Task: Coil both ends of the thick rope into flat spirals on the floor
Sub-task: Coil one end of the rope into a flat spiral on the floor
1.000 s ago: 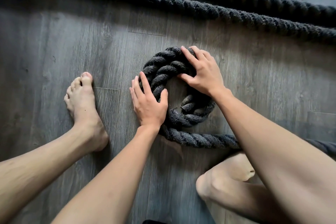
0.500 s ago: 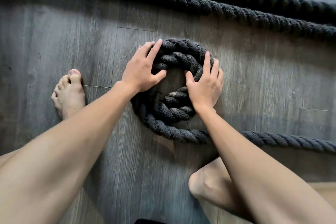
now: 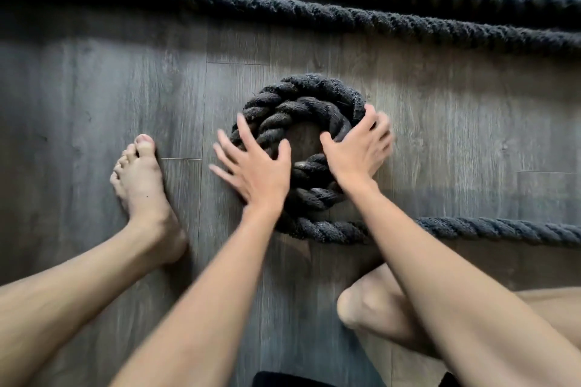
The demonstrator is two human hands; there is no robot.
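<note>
A thick black twisted rope is wound into a small flat coil (image 3: 298, 113) of about two turns on the grey wood floor (image 3: 94, 97), with a bare patch of floor in its centre. My left hand (image 3: 251, 166) lies at the coil's left side, fingers spread, slightly blurred. My right hand (image 3: 358, 151) is cupped over the coil's right side, thumb inside the ring and fingers outside. The rope's free length (image 3: 490, 229) runs from the coil's near side off to the right.
Two more stretches of the same rope (image 3: 314, 12) cross the floor beyond the coil, from upper left to right. A bare left foot (image 3: 141, 179) rests on the floor left of the coil. A bent knee (image 3: 371, 305) is at lower right.
My left hand has come down from the coil's upper left to its left side with fingers spread. My right hand has shifted to the coil's right edge. The coil looks tighter.
</note>
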